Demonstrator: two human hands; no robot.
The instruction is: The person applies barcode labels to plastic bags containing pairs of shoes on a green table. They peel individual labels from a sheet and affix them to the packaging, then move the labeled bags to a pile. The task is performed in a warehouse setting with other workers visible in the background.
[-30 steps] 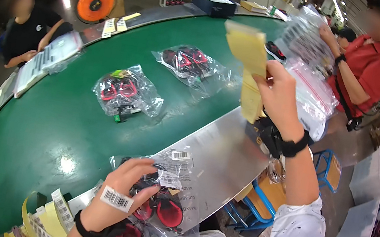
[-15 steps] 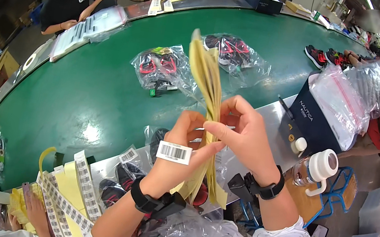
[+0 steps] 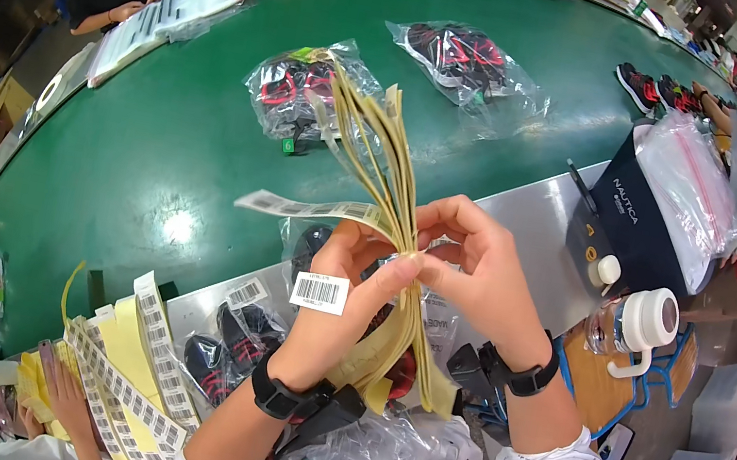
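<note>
A bundle of yellow-backed barcode label strips [image 3: 405, 199] is pinched between my two hands in front of my chest. My left hand [image 3: 368, 301] closes on it from the left, and my right hand [image 3: 472, 266] grips it at the same spot, thumb against the strips. The strips fan out above and hang below, and one printed strip bends off to the left. A white barcode sticker [image 3: 319, 292] is stuck on the back of my left hand. Bagged dark shoes [image 3: 250, 332] lie below my left hand, partly covered.
Bagged black-and-red shoes [image 3: 458, 57] sit across the green conveyor belt [image 3: 154, 163]. Loose label sheets [image 3: 125, 355] lie beside a co-worker's hand [image 3: 68, 394] at lower left. On the right are a dark box [image 3: 623, 211], a bottle [image 3: 643, 323] and another worker.
The upper strips have spread apart, with one now bent out to the left. Both hands keep their hold. The view has tilted down, and the bagged shoes on the belt have shifted in it.
</note>
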